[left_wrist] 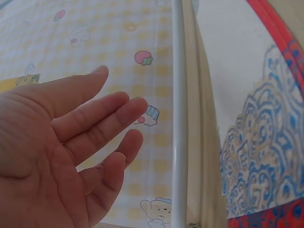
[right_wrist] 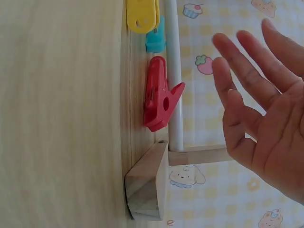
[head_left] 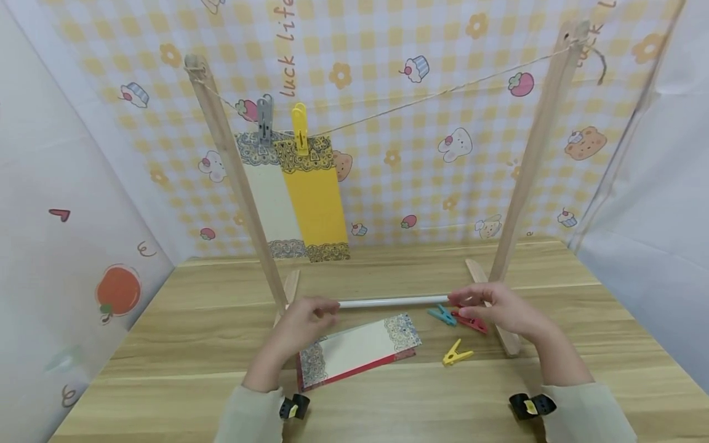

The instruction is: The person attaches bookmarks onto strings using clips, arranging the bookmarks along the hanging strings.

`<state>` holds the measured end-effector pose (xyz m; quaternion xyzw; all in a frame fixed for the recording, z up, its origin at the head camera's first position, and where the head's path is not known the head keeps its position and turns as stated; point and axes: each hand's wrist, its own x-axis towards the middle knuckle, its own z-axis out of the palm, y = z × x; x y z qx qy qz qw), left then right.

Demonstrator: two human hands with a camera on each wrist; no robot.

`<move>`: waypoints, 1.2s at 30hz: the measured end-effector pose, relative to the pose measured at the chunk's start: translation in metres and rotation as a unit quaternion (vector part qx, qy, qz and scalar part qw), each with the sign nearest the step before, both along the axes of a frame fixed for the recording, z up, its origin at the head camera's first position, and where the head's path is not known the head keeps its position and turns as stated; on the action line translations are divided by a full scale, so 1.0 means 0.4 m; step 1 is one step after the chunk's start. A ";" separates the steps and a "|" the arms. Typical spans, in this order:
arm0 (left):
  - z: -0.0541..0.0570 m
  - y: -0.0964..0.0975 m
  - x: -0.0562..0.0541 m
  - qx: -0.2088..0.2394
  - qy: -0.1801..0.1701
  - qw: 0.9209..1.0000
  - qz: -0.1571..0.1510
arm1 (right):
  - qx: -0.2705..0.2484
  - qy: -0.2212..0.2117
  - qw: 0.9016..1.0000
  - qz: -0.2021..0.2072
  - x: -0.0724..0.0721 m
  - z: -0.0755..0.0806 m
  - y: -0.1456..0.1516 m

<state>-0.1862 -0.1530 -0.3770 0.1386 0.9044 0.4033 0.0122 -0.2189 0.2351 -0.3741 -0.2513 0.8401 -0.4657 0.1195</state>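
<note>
While the left hand (head_left: pixel 301 321) and the right hand (head_left: pixel 503 309) are well apart, fingers loosely bent and gripping nothing, a white rod (head_left: pixel 393 301) runs low between two wooden posts (head_left: pixel 238 172), one hand near each end. Beside the left hand, a pale patterned card (head_left: pixel 354 349) overlaps a red card (head_left: pixel 382 362) on the desk (head_left: pixel 388 409), while a teal peg (head_left: pixel 443 315), a red peg (head_left: pixel 475 324) and a loose yellow peg (head_left: pixel 456 354) lie near the right hand. Above, a string (head_left: pixel 388 113) spans the posts, where a grey peg (head_left: pixel 264 120) holds a hanging pale card (head_left: pixel 271 197) and a second yellow peg (head_left: pixel 300 129) holds a yellow card (head_left: pixel 317 206).
</note>
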 end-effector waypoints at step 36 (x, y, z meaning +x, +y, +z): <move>-0.039 0.034 0.015 -0.149 -0.045 0.987 -0.032 | 0.239 0.024 0.969 0.059 0.049 -0.016 -0.063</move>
